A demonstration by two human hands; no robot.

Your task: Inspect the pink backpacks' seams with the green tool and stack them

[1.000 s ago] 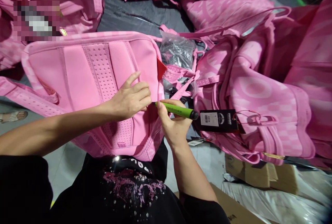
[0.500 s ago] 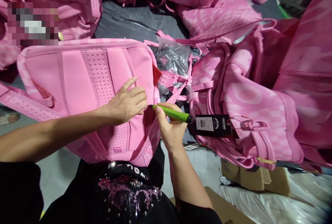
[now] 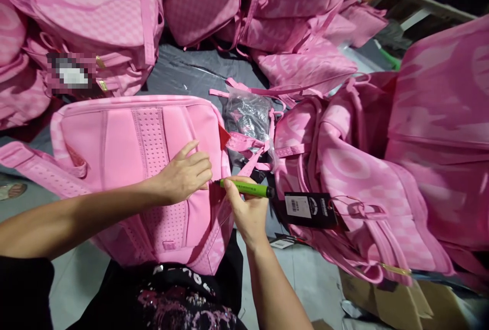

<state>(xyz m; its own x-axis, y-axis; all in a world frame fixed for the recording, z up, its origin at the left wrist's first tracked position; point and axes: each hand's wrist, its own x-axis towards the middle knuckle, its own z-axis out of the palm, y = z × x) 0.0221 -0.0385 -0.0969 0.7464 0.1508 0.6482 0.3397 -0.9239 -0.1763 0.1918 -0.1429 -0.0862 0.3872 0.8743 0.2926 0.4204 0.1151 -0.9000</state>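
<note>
A pink backpack [image 3: 122, 146] lies with its padded back panel facing up, close against my body. My left hand [image 3: 187, 172] presses on the panel near its right edge, its fingers bent and pinching the fabric while one finger sticks out. In my right hand [image 3: 248, 213] is a green marker pen [image 3: 250, 188], held like a pencil. Its dark tip points left and meets the backpack's edge seam just beside my left fingertips. Whether it leaves ink there is too small to see.
Pink patterned backpacks [image 3: 91, 19] crowd the back and the right side. A black hang tag [image 3: 308, 210] hangs from the right-hand bag [image 3: 355, 162]. A clear plastic bag [image 3: 248, 116] lies between the bags on a dark cover [image 3: 183, 73]. Cardboard [image 3: 397, 304] sits low right.
The whole view has shifted, so things appear lower in the picture. Both hands keep their places on the backpack, with the marker pen still at its edge and slightly more level.
</note>
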